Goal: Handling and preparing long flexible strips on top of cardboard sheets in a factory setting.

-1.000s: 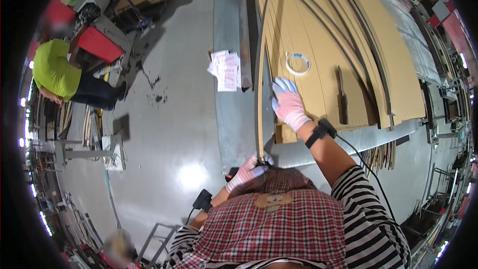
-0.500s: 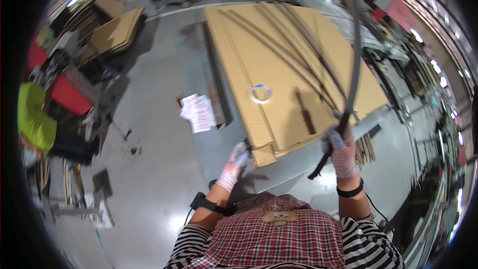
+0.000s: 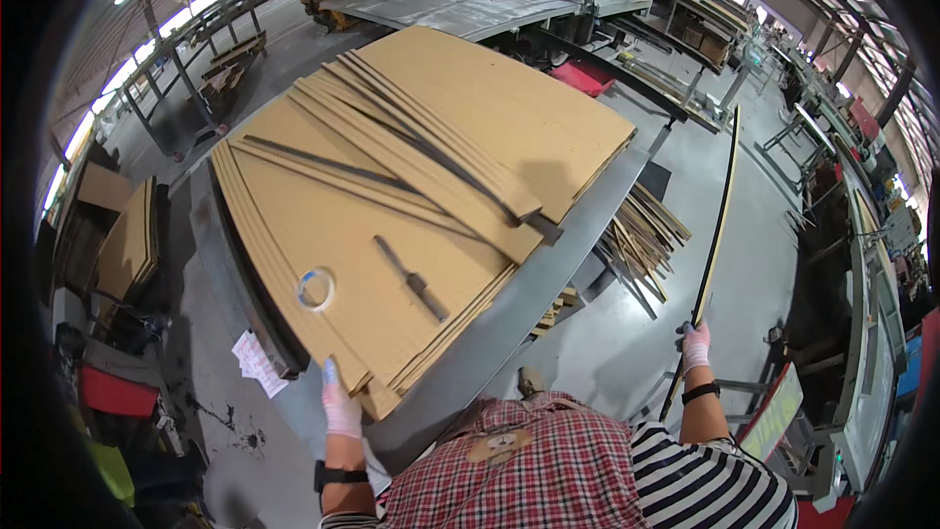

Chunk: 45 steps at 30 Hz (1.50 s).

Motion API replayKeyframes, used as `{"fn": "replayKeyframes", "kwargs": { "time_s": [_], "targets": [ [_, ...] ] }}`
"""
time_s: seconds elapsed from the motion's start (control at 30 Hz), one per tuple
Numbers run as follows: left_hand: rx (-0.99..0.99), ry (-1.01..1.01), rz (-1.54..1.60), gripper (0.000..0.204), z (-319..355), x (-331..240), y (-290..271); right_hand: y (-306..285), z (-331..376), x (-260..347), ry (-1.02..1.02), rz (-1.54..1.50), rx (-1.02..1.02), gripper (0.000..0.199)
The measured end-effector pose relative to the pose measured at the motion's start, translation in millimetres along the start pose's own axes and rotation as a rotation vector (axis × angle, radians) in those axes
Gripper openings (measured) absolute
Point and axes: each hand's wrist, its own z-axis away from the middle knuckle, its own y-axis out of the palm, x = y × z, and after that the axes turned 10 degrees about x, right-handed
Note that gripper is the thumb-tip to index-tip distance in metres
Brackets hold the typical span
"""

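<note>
In my right hand (image 3: 695, 345), wearing a pale glove, is a long thin strip (image 3: 723, 211), dark with a light edge. It stands out over the floor to the right of the table, its fingers closed round it. My gloved left hand (image 3: 340, 407) rests at the near left corner of a stack of brown cardboard sheets (image 3: 470, 88), fingers stretched along the edge. On the top sheet lie a dark-handled flat-bladed tool (image 3: 416, 282), a roll of tape (image 3: 304, 289) and several long cardboard strips (image 3: 401, 137).
A grey metal table (image 3: 548, 269) bears the stack. Several loose strips (image 3: 646, 235) jut out beyond its right edge, lower down. Printed papers (image 3: 257, 364) lie at the left. A large metal table (image 3: 450, 0) stands behind, and a long workbench (image 3: 871, 353) runs along the right.
My view has turned to the right. My right hand has swung the strip off the stack and out to the right, over the floor. My left hand stays by the stack's near corner.
</note>
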Motion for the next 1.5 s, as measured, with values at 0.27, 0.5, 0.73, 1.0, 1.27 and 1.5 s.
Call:
{"fn": "replayKeyframes", "kwargs": {
  "time_s": [0.27,0.5,0.73,1.0,1.27,1.5],
  "targets": [
    [-0.183,-0.012,-0.093,0.060,24,1,61,-62,-213,-15,0.098,0.547,-0.002,0.022],
    [-0.659,-0.103,0.122,0.091,123,70,62,-18,-363,8,-0.365,-0.416,0.488,0.061],
    [-0.165,0.216,0.436,0.079,51,50,96,68,-247,-126,-0.037,0.319,0.726,0.052],
    [-0.571,-0.168,0.065,0.066,29,13,40,78,-137,-170,0.346,0.165,0.829,0.046],
    [-0.365,-0.087,-0.189,0.073,0,-33,10,138,-55,-88,0.192,0.378,0.865,0.036],
    [-0.019,-0.339,-0.024,0.070,-41,-46,-30,194,8,-43,0.142,0.449,1.032,0.035]
  ]
}}
